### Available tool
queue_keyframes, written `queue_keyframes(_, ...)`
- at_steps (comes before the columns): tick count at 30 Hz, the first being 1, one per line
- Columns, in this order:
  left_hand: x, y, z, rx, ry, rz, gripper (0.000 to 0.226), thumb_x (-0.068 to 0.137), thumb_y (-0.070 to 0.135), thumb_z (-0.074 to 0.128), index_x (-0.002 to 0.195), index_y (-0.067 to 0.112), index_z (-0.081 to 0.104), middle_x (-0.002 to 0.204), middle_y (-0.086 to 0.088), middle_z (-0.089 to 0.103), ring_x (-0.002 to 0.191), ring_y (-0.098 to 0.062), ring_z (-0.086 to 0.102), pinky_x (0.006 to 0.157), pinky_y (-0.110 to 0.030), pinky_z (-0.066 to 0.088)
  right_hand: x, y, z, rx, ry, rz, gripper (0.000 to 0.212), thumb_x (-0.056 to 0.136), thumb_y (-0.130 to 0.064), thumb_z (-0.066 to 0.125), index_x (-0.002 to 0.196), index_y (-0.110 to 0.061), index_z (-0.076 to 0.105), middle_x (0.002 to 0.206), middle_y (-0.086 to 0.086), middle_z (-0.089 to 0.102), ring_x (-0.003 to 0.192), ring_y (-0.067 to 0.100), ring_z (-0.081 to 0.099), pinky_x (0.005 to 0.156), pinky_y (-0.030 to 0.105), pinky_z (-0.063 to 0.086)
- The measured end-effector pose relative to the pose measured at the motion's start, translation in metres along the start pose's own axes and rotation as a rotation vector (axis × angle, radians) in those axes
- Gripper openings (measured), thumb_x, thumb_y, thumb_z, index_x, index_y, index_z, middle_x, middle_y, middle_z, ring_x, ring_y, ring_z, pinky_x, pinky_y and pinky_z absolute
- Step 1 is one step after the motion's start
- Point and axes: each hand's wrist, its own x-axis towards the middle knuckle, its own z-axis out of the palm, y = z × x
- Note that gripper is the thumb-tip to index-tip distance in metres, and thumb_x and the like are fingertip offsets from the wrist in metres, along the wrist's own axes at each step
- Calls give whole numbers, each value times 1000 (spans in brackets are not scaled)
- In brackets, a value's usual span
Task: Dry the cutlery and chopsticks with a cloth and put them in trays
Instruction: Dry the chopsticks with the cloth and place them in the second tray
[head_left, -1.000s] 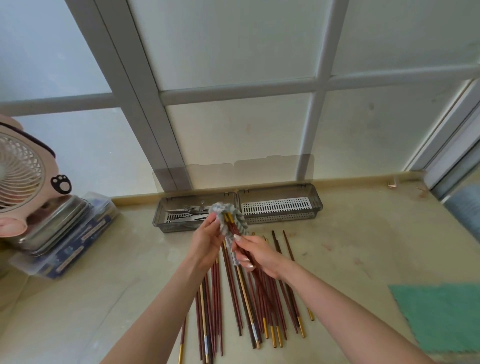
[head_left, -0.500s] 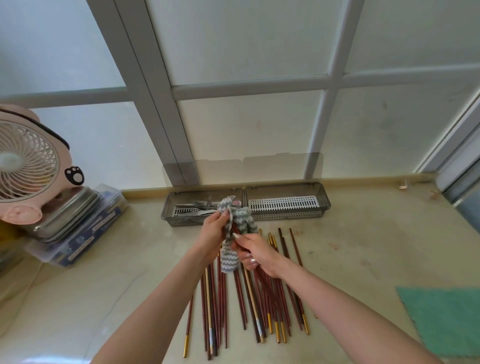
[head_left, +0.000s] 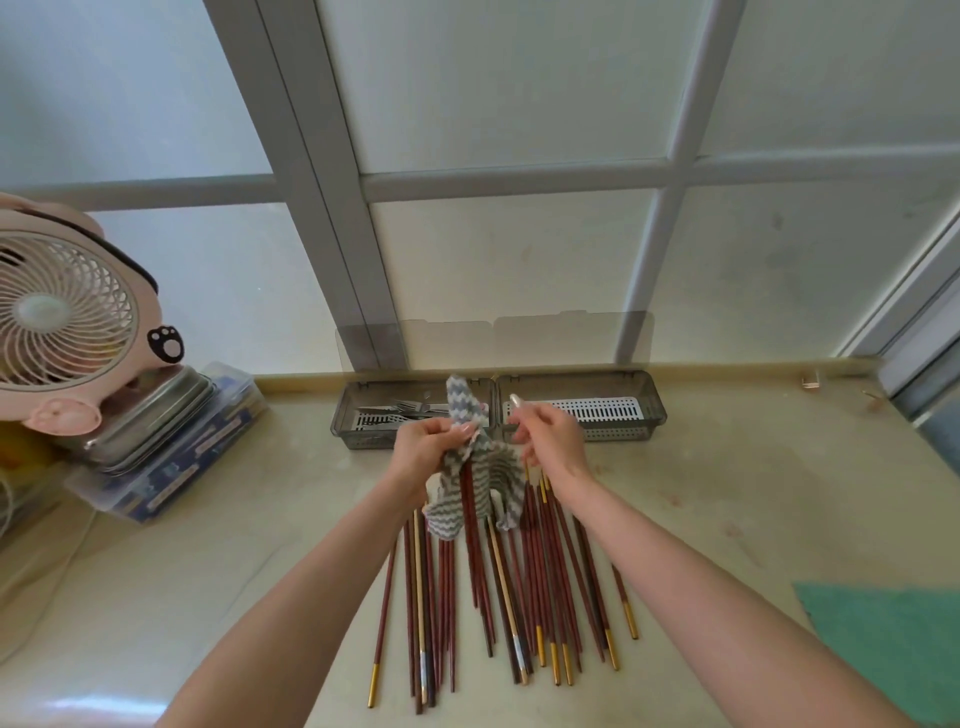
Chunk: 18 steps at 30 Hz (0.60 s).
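Note:
My left hand (head_left: 426, 447) pinches a grey-and-white zigzag cloth (head_left: 485, 486) wrapped round the top of a few dark red chopsticks (head_left: 467, 525), which hang down from it. My right hand (head_left: 550, 436) is just right of the cloth, index finger raised and the other fingers loosely bent near the cloth's edge, with nothing visibly held. Several more red and gold-tipped chopsticks (head_left: 540, 597) lie fanned on the counter under my forearms. Two grey trays stand against the window. The left tray (head_left: 345, 415) holds metal forks (head_left: 402, 408). The right tray (head_left: 652, 410) shows only a white slotted insert.
A pink desk fan (head_left: 62, 312) stands at the left, over a steel tray (head_left: 156, 421) stacked on a clear plastic box (head_left: 171, 478). A green cloth (head_left: 893, 639) lies at the right counter edge. Clear tray lids (head_left: 571, 338) lean against the window frame.
My right hand has let go of the chopsticks and moved right, away from the cloth. The cloth has opened and hangs lower over the chopsticks, held by my left hand.

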Motion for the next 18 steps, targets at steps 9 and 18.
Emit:
queue_keyframes(9, -2, 1, 6, 264, -137, 18, 27, 86, 23, 64, 85, -4, 66, 77, -11, 67, 66, -14, 64, 59, -20, 52, 12, -6, -1, 288, -245, 126, 23, 86, -12, 65, 109, -11, 67, 93, 7, 70, 73, 13, 62, 65, 23, 51)
queue_keyframes(18, 2, -7, 15, 467, 26, 39, 9, 84, 13, 66, 79, 6, 63, 81, -11, 65, 76, -20, 61, 64, -29, 51, 10, -7, 11, -140, -86, -65, 16, 87, -19, 67, 75, -8, 68, 70, 6, 68, 62, 17, 65, 59, 22, 54)
